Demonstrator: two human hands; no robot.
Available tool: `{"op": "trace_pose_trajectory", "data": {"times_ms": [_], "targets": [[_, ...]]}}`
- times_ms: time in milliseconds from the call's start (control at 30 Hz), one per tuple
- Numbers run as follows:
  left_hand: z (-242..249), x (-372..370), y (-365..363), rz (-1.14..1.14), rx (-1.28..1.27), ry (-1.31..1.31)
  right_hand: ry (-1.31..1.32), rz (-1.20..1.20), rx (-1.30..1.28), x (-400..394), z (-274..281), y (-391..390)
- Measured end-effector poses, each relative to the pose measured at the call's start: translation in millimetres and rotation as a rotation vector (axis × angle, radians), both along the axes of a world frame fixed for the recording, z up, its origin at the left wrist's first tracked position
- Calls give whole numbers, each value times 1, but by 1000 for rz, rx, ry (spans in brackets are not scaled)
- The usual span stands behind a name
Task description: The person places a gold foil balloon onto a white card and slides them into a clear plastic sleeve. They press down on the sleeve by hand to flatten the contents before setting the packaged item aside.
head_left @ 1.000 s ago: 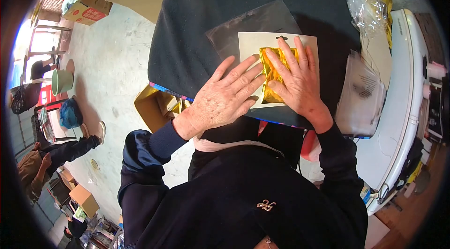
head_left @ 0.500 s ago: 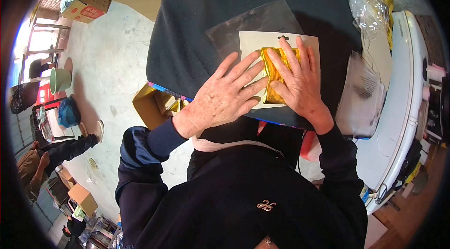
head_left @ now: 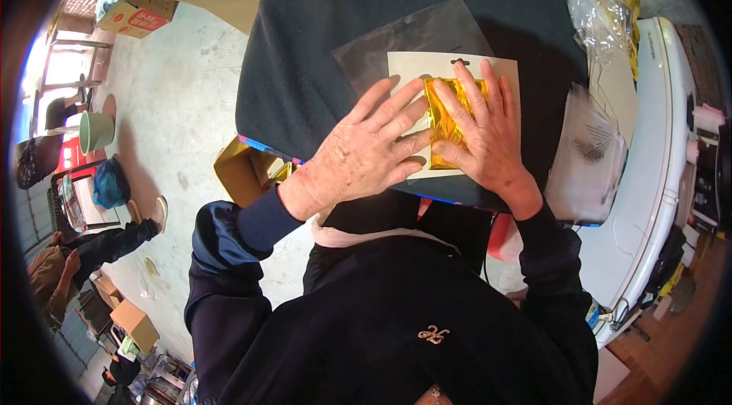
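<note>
Gold foil packet (head_left: 450, 119) lies on white card (head_left: 408, 69), atop dark cloth (head_left: 305, 54). Right hand (head_left: 489, 134), fingers spread, presses it flat; left hand (head_left: 366, 147), open, fingertips at its left edge, apparently keeping it square.

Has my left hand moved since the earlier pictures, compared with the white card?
Yes, slightly. Against the white card, the left hand has shifted away from the body, its thumb tip now nearer the card's far edge.
</note>
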State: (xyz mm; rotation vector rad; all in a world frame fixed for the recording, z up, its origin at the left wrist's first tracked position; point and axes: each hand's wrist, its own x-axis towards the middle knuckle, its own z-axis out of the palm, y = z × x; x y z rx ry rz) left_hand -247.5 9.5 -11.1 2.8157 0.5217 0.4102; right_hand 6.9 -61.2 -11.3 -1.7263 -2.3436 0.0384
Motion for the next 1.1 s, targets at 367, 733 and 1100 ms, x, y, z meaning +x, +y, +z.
{"op": "trace_pose_trajectory", "data": {"times_ms": [367, 733, 1100], "targets": [[4, 2, 3, 73, -194, -131, 34, 1, 42, -1, -2, 1], [6, 9, -8, 61, -84, -233, 48, -11, 41, -4, 2, 1], [-2, 14, -30, 136, -94, -106, 57, 1, 29, 0, 2, 3]]}}
